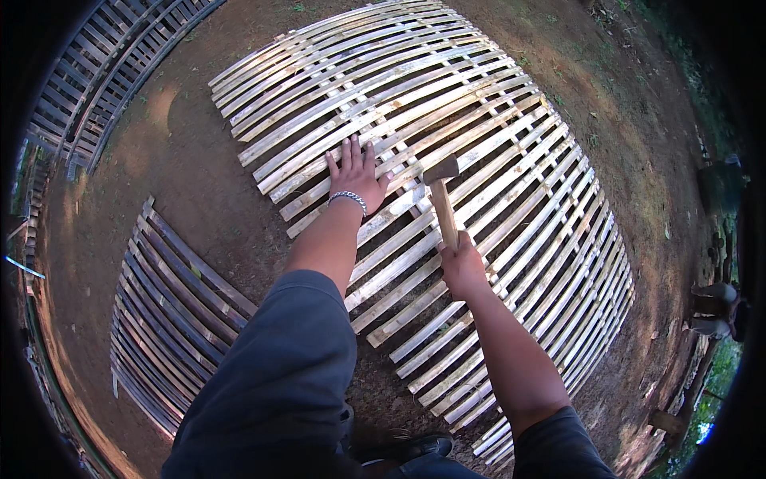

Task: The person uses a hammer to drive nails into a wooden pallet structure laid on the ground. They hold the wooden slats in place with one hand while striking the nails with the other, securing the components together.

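Note:
A large panel of pale bamboo slats (447,104) lies on the ground in front of me, its slats side by side with gaps between them and fixed across crosspieces. My left hand (357,176), with a chain bracelet at the wrist, rests flat on the slats, fingers spread. In my right hand (464,270) is a hatchet (444,209), gripped near the lower end of its wooden handle. Its dark metal head points away from me, over the middle of the panel. Whether the head touches a slat I cannot tell.
A smaller, darker slatted panel (179,307) lies on the bare soil (183,160) to my left. Another grey slatted structure (104,72) is at the far left. My shoe (415,447) shows by the panel's near edge. Logs and greenery line the right rim.

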Demonstrator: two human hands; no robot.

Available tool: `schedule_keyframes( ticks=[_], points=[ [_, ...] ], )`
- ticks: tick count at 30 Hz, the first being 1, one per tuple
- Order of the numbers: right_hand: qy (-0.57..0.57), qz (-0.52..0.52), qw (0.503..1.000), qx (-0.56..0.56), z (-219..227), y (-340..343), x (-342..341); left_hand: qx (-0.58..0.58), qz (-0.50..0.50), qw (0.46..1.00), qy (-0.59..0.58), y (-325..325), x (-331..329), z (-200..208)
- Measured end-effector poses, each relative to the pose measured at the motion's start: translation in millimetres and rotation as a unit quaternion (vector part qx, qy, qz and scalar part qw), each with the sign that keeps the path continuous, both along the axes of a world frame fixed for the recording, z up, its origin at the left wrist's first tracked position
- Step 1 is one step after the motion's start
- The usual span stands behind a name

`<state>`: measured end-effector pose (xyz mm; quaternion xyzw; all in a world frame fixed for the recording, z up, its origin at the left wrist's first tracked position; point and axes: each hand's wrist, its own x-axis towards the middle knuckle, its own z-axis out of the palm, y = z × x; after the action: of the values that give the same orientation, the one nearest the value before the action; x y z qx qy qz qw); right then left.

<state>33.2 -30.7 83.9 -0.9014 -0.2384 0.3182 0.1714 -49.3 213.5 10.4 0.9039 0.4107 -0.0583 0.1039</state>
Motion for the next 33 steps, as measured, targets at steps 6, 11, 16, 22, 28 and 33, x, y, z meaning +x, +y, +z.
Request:
schedule_keyframes(
  ticks=[6, 11, 16, 22, 28, 33],
  points=[
    [-0.059, -0.080, 0.960, 0.261, 40.6, 53.1, 13.3, -0.044, -0.005, 0.998, 0.035, 1.5, -8.6, 18.4],
    [-0.109, -0.002, 0.990, 0.092, 2.9, 61.3, 20.6, -0.099, -0.015, 0.991, 0.087, -0.2, -2.4, 27.1],
    [-0.067, 0.098, 0.993, -0.025, 9.9, 68.9, 33.1, -0.120, -0.013, 0.984, 0.134, 10.8, 1.1, 36.3],
    [-0.108, 0.078, 0.991, 0.010, -6.9, 65.0, 35.1, -0.137, -0.014, 0.980, 0.141, 9.2, 5.5, 32.0],
    [-0.098, 0.115, 0.987, 0.049, 1.0, 71.0, 55.5, -0.136, -0.016, 0.979, 0.149, 15.7, 4.9, 37.7],
    [0.056, -0.221, 0.907, 0.354, 15.5, 81.2, 14.7, -0.134, -0.009, 0.981, 0.140, 11.6, 3.0, 34.0]
  ],
)
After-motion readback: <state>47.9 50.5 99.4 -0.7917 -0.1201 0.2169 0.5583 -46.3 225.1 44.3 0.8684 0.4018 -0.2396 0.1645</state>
